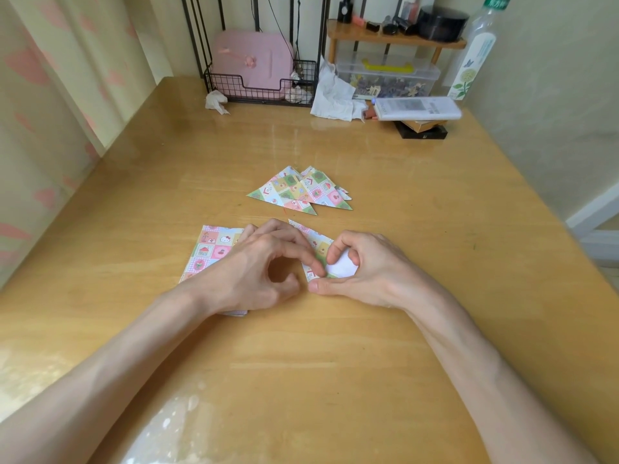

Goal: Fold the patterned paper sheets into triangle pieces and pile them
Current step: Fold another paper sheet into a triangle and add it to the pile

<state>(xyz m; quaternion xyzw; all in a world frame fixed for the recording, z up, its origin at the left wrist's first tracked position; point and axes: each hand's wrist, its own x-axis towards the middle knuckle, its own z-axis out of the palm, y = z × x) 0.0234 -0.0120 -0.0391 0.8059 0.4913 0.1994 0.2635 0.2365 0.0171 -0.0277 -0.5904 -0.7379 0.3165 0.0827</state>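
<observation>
My fingers (301, 254) are bent over a half-folded sheet (316, 244) at the centre of the frame, and both hands are closed on it. The left hand (264, 269) arches over from the left, its curled forefinger pressing its tip down on the patterned face near the lower corner, the thumb tucked under the palm. The right hand (361, 269) comes in from the right and pinches the same corner between thumb and forefinger, the white underside of the paper showing in the loop they make. The sheet lies on the worktop (402, 202), its far point sticking up past my left knuckles. Under my left wrist, towards the left of the frame, sits the stack of flat sheets (211, 251), partly covered by that hand. Just above my hands, apart from them, the pile of folded triangles (301, 192) lies fanned out. Along the top edge stand a wire basket (261, 92) with a pink case (251, 58), a clear box (388, 75) and a bottle (477, 51).
</observation>
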